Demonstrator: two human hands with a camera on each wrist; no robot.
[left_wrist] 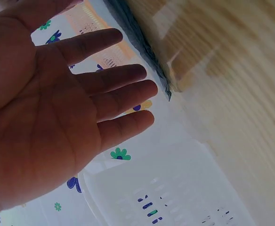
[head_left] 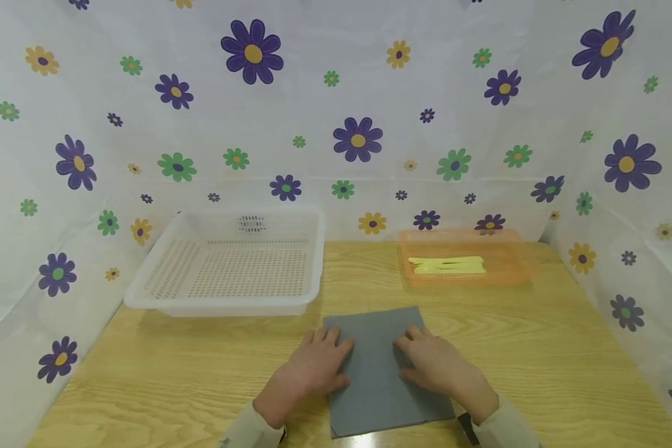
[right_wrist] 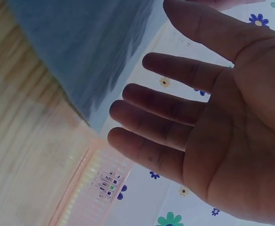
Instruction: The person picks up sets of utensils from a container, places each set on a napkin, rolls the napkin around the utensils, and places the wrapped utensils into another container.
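A flat grey rectangular sheet (head_left: pixel 378 373), which looks like a stack of thin layers at its edge, lies slightly turned on the table. My left hand (head_left: pixel 316 361) is over its left side and my right hand (head_left: pixel 434 361) over its right side. In the left wrist view the fingers (left_wrist: pixel 123 99) are extended and spread near the sheet's edge (left_wrist: pixel 149 56). The right wrist view likewise has extended fingers (right_wrist: pixel 161 108) beside the sheet (right_wrist: pixel 85 52). Neither hand grips anything. Whether the fingertips touch the sheet cannot be told for certain.
At the back left stands a white perforated basket (head_left: pixel 224 305). A shallow orange basket (head_left: pixel 509 261) at the back right holds several yellow plastic utensils (head_left: pixel 448 265). A flower-patterned curtain (head_left: pixel 313 106) encloses the back and sides of the wooden table (head_left: pixel 201 373).
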